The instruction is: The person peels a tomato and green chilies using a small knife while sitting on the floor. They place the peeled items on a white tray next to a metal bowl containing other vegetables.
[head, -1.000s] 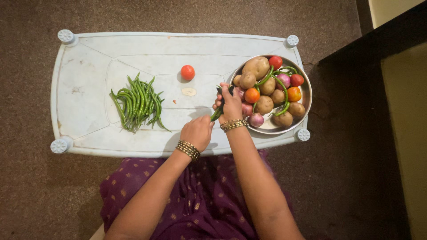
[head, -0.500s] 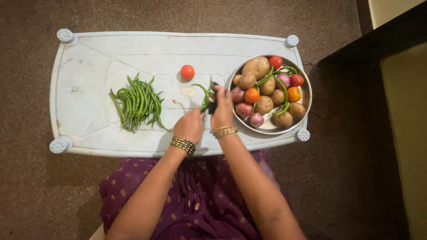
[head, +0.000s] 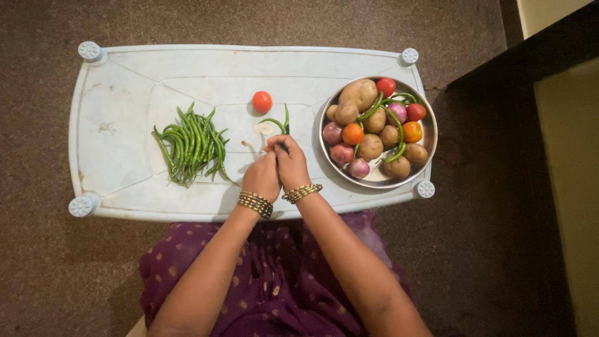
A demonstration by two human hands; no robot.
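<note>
Right hand point(head: 291, 165): closed, fingers pinching a green chilli point(head: 281, 122) together with a dark item, too small to identify, at the middle of the pale plastic table point(head: 125, 81). Left hand point(head: 262, 176): pressed against the right, fingers curled at the same grip point; what it grips cannot be told. Gold bangles on both wrists. Chilli: projects upward from the fingers, just beside a small pale scrap point(head: 264, 128). Loose tomato point(head: 262, 101): above the hands. Heap of green chillies point(head: 191, 144): to the left. Steel bowl point(head: 429, 141): right, holding potatoes, onions, tomatoes, chillies.
</note>
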